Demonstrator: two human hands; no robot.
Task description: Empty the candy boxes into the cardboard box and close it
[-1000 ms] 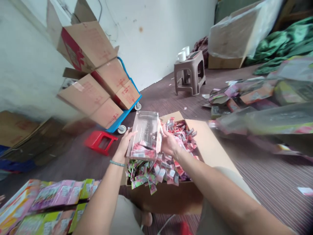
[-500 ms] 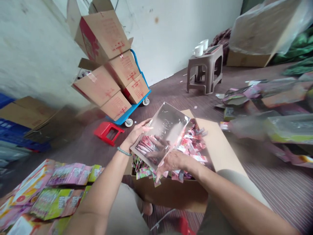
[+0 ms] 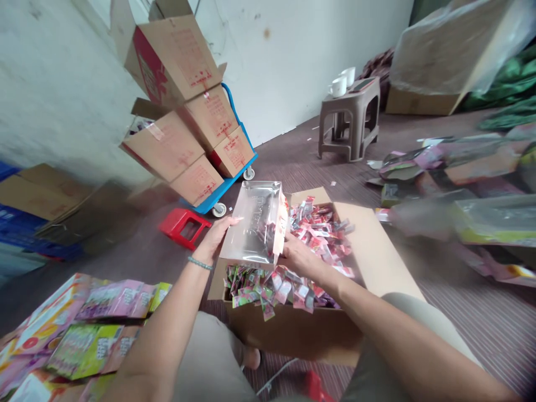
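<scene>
A clear shiny plastic bag (image 3: 255, 220) with a few pink sachets inside is held upright over an open cardboard box (image 3: 377, 251). My left hand (image 3: 218, 237) grips the bag's left edge. My right hand (image 3: 295, 257) is closed on the bag's lower right corner, just above the heap. The box is full of small pink, red and green sachets (image 3: 288, 279), some spilling over its near edge.
Flat colourful packets (image 3: 84, 335) lie at the lower left. A red stool (image 3: 184, 228) and a blue trolley (image 3: 228, 184) stacked with cartons (image 3: 180, 111) stand beyond. A brown stool (image 3: 352, 117) carries two white cups. More packets pile up at the right (image 3: 460, 184).
The bag swung from tilted flat back to upright. My right hand, which had been under the bag at the sachets, rose to the bag's lower right corner.
</scene>
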